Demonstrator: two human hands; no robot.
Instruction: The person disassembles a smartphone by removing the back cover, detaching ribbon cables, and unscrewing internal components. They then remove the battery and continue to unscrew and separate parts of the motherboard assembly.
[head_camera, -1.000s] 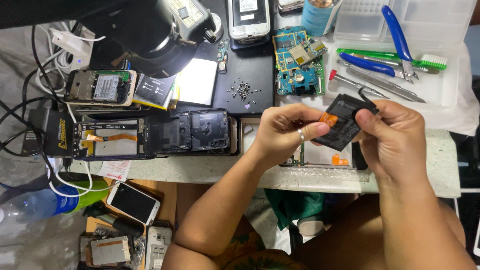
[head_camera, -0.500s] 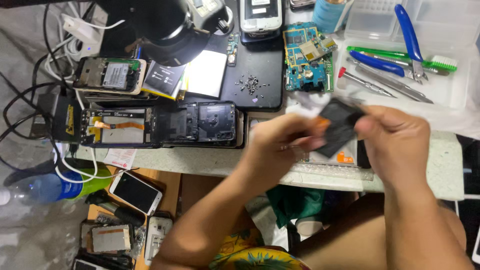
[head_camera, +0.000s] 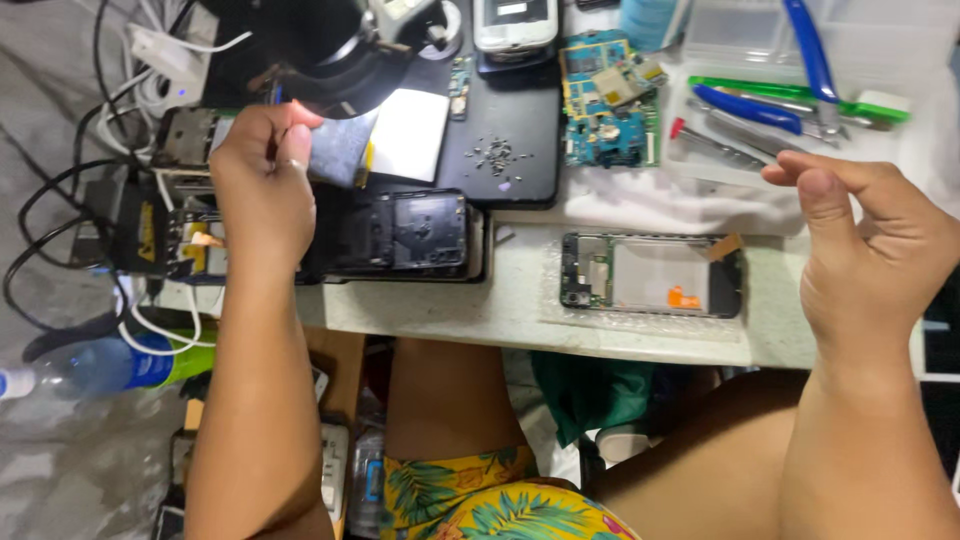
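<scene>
Right now the left hand (head_camera: 262, 185) is reached out over the far left part of the desk (head_camera: 520, 310). Its fingers are curled in and pinch a flat grey phone part (head_camera: 338, 150), maybe a battery, though it is hard to be sure. Just under this hand lies a black opened phone back (head_camera: 405, 235), and close on its left sits a black part with orange strips (head_camera: 170, 235). Black and white cables (head_camera: 60, 210) curl farther to the left.

The right hand (head_camera: 865, 250) hangs in the air, half open, fingers loosely bent, and it holds nothing. Just left of it lies a phone frame (head_camera: 652, 275) with its screen side bare. Past this hand are blue pliers (head_camera: 812, 60), and farther left a green circuit board (head_camera: 610, 100) and a little heap of tiny screws (head_camera: 495, 155).

It looks like the putting-aside step for the grey part. The next move needs a soft, steady touch.
</scene>
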